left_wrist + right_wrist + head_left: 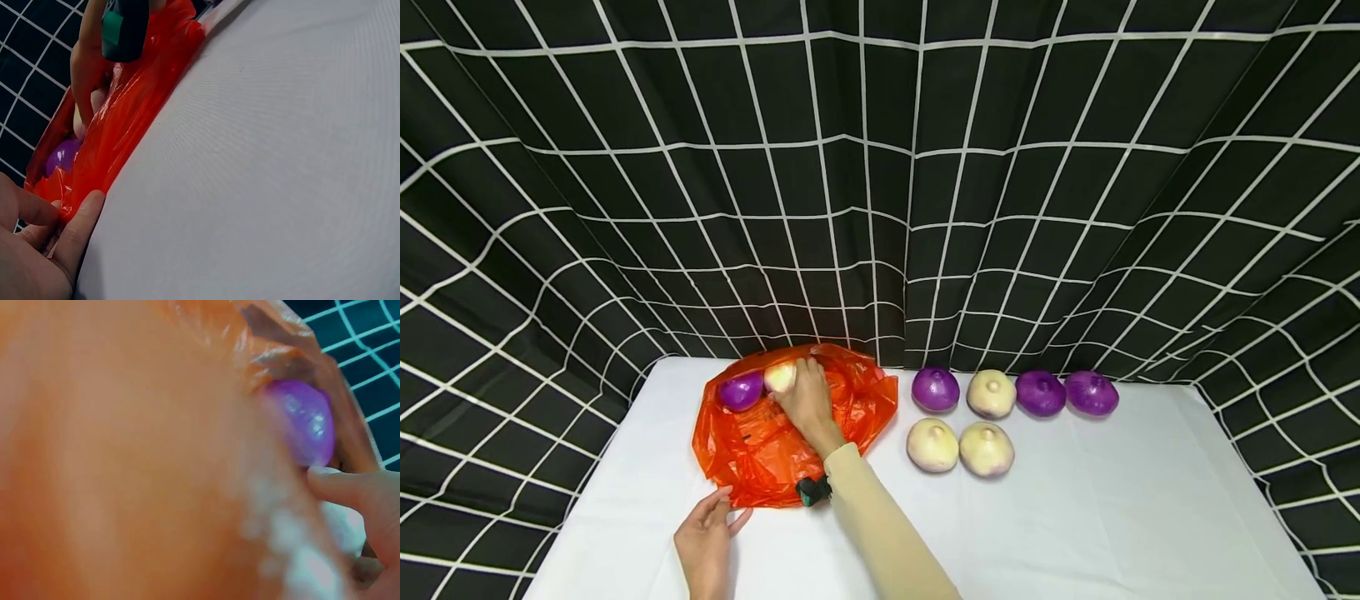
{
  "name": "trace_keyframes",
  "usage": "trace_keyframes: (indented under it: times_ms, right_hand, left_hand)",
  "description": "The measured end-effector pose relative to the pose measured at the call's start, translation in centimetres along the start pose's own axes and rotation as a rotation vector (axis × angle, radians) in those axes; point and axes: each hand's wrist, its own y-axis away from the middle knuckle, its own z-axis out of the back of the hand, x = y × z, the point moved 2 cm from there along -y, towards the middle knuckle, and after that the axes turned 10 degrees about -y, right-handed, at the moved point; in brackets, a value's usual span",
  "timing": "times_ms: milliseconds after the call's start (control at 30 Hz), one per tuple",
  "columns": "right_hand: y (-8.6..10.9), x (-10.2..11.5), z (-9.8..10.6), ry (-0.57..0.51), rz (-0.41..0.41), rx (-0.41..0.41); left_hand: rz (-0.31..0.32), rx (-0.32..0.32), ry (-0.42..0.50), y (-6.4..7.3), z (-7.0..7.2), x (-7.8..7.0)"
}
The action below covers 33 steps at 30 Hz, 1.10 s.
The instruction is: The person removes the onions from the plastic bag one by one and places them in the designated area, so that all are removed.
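A red-orange plastic bag [767, 454] lies spread with its mouth open. Inside it sits a purple onion [741, 391], next to a pale white onion [779, 377]. My right hand [811, 404] reaches into the bag and holds the white onion; in the right wrist view its thumb [337, 486] lies near the purple onion [306, 422]. At the bag's near left edge, my left hand [706, 537] pinches the plastic between thumb and fingers, as the left wrist view shows. Blurred plastic covers much of the right wrist view.
Right of the bag, purple onions [936, 390] and white onions [987, 449] stand in two rows on the white table [1097, 508]. A black curtain with white grid lines [887, 183] surrounds the table's back and sides. A dark device [812, 491] is on the right wrist.
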Motion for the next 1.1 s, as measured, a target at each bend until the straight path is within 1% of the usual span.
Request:
trace_keyframes:
  times_ms: [100,233,400,567,667,867,1100]
  right_hand:
    - [0.7,0.7,0.4,-0.058,0.033,0.006]
    - [1.7,1.1,1.8,-0.116,0.080,0.028]
    - [2.6,1.6,3.8,-0.128,0.103,0.033]
    - [3.5,2.5,5.7,-0.163,0.138,0.068]
    - [4.3,2.7,6.8,-0.201,0.141,0.082]
    - [6.1,1.7,9.3,-0.263,0.142,0.047]
    - [8.4,0.4,12.0,-0.325,0.114,-0.002]
  left_hand:
    - [0.002,-0.003,-0.016,-0.1,0.3,-0.1]
    - [0.008,-0.003,-0.035,-0.1,0.1,-0.4]
    - [0.007,0.012,-0.032,0.0,-0.3,-0.4]
    - [-0.001,0.001,-0.033,0.0,-0.1,-0.3]
    - [0.003,0.008,-0.030,-0.1,0.1,-0.3]
    - [0.008,0.016,-0.028,0.0,-0.1,-0.3]
    - [0.019,-0.010,-0.034,0.0,-0.1,-0.4]
